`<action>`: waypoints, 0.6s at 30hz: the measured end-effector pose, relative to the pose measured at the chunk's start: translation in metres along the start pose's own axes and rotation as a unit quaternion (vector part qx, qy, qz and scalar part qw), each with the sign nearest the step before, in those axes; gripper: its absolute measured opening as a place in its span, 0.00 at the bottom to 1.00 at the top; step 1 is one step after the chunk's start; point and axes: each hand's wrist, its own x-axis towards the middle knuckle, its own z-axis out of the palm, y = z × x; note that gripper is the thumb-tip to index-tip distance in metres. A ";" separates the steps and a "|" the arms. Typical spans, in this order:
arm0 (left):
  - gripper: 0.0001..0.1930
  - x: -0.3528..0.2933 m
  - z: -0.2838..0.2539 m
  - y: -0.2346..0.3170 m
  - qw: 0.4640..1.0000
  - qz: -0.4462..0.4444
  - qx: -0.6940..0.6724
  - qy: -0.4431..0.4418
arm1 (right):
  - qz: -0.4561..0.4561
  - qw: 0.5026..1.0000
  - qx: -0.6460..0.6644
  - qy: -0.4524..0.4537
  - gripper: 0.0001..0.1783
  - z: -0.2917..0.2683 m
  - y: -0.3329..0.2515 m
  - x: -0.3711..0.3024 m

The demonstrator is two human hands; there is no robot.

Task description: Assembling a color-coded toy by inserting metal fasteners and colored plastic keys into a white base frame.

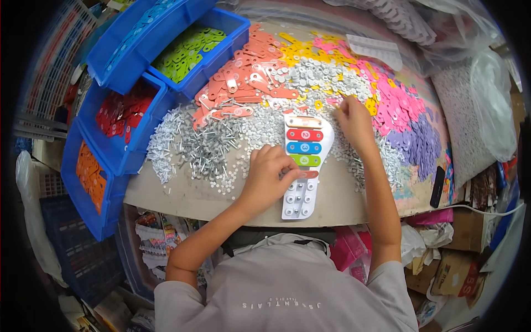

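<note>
A white toy xylophone base (327,138) lies on the table before me, tapering toward my body. Across it sit several coloured bars: an orange-edged one, a red bar (296,134), a blue bar (299,148), a green bar (299,160) and a salmon bar (310,174). Its near end shows bare white round posts with metal pins. My left hand (267,176) is closed at the base's left edge, thumb and forefinger pinching the salmon bar's left end. My right hand (354,124) is over the loose parts beyond the base, fingertips pinched together; what they hold is hidden.
Blue bins (221,65) with green, red, orange and blue bars stand at the left. Heaps of salmon bars (238,83), white caps (326,77), metal pins (213,138), pink bars (392,102) and purple bars (417,146) cover the table. A bulging clear bag (470,105) stands right.
</note>
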 end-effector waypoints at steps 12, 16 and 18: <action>0.08 -0.002 0.012 0.009 0.995 0.036 0.065 0.061 | -0.067 0.984 -0.012 0.167 0.12 -0.023 -0.022 -0.055; 0.07 -0.002 0.013 0.008 0.995 0.036 0.063 0.064 | -0.143 0.965 -0.078 0.203 0.14 -0.022 -0.012 -0.066; 0.07 -0.001 0.014 0.007 0.996 0.032 0.055 0.061 | 0.011 0.992 -0.034 0.122 0.16 -0.022 -0.012 -0.077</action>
